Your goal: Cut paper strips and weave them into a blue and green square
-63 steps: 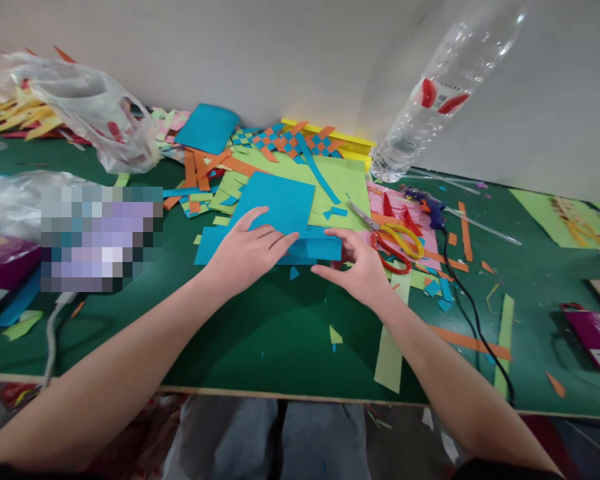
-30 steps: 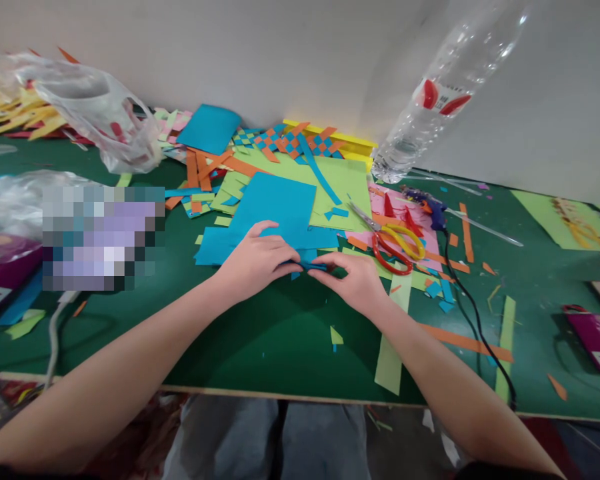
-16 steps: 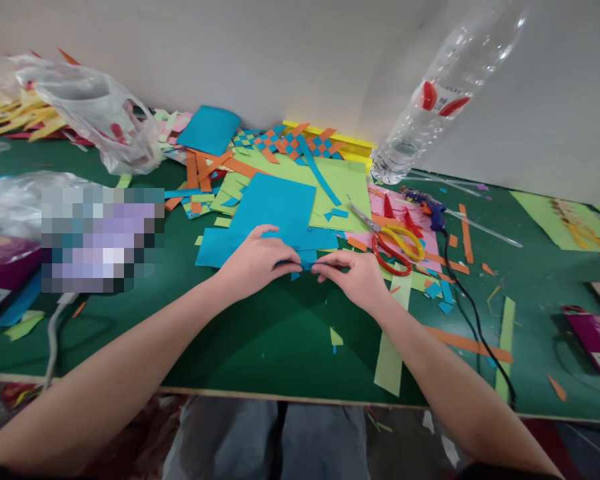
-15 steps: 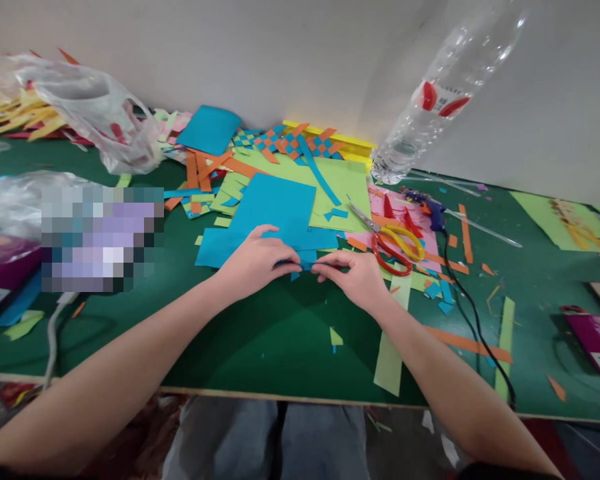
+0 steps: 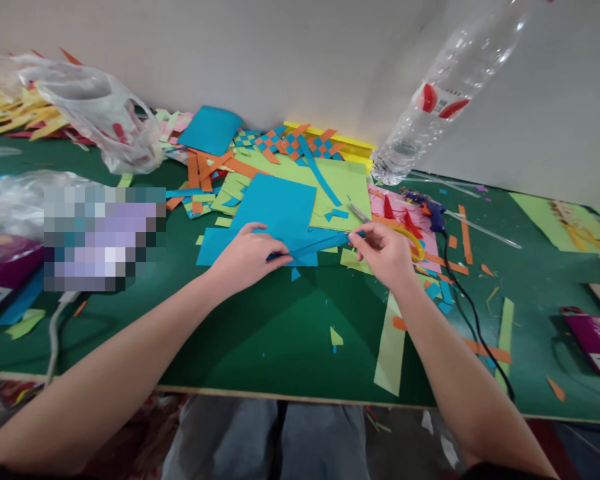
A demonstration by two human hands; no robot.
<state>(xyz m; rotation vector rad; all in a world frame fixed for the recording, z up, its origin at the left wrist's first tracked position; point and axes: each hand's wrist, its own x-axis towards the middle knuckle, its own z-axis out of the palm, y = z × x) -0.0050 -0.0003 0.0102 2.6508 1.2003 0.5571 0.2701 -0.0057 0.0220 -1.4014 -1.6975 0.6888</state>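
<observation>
A narrow blue paper strip (image 5: 320,245) stretches between my two hands, slanting up to the right. My left hand (image 5: 253,255) pinches its left end between thumb and fingers, over the blue paper sheets. The strip's right end is in the pinched fingers of my right hand (image 5: 385,250). Beneath the strip lie a flat blue paper sheet (image 5: 277,200) and another blue piece (image 5: 215,243), overlapping. Behind my right hand, scissors with yellow and red handles (image 5: 414,241) are partly hidden. A small blue scrap (image 5: 295,274) lies just below the strip.
Light green paper (image 5: 347,177), woven orange-and-blue strips (image 5: 300,143) and pink paper (image 5: 380,197) lie toward the wall. A plastic bottle (image 5: 430,107) stands at the back right. A glue gun (image 5: 430,212) trails a black cord. Plastic bags (image 5: 105,113) sit at left.
My right hand has moved right and slightly up, drawing the blue strip out long between the hands. My left hand has shifted slightly left. The scissors are now more covered.
</observation>
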